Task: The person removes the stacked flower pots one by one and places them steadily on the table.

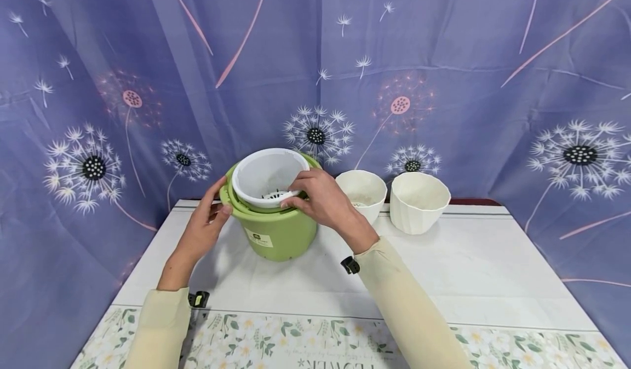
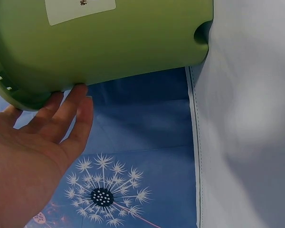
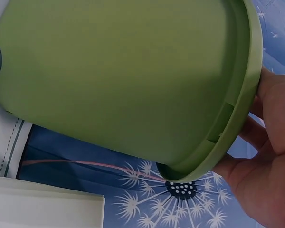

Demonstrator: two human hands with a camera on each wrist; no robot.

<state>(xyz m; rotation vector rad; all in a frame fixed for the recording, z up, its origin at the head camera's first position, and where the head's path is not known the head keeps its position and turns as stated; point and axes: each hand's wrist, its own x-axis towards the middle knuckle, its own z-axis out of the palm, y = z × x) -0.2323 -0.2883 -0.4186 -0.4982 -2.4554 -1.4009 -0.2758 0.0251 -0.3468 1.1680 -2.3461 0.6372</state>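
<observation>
Your table (image 1: 483,270) bears a green pot (image 1: 293,232), upright, mouth up, its long axis near vertical. A white pot (image 1: 263,171) with a slotted base sits within its mouth, standing proud of the rim; its mouth faces upward too. How deep it seats cannot be told. To the right, a slotted cream pot (image 1: 362,185) and a fluted cream pot (image 1: 418,211) stand mouth-up, side by side. Your right hand (image 1: 322,194) pinches the white pot's near-right rim. Your left hand (image 1: 199,229) rests loosely extended fingers against the green pot's left side, beneath the rim.
</observation>
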